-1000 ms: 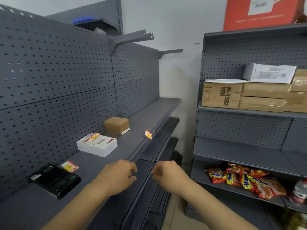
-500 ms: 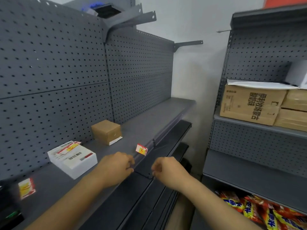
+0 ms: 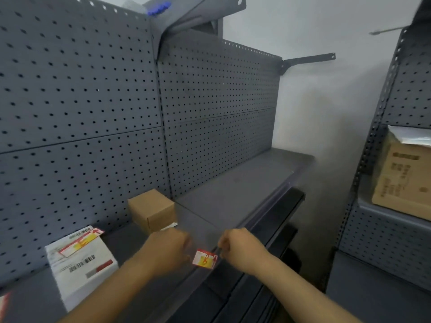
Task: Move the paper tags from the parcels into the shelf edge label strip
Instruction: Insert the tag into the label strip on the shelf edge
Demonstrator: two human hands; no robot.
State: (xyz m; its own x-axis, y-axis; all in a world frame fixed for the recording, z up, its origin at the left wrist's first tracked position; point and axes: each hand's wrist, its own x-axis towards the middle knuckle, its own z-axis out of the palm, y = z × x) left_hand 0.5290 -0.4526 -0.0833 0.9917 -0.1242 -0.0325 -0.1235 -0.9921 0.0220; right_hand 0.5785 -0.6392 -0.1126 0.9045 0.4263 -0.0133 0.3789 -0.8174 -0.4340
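Note:
A red and yellow paper tag sits in the label strip on the grey shelf's front edge. My left hand is curled into a fist just left of it, a small gap away, holding nothing I can see. My right hand is also curled, its fingertips at the tag's upper right corner; blur hides whether they pinch it. A white parcel lies to the left with a second tag on top. Behind my left hand stands a small brown parcel.
A third tag shows at the bottom left edge. Pegboard backs the shelf, and a bracket juts out up right. A second shelf unit at the right carries a cardboard box. Darker lower shelves lie below.
The view has swung right and closer to the shelf edge. Both hands have moved up to flank the tag in the strip. The black item at the left has left the view.

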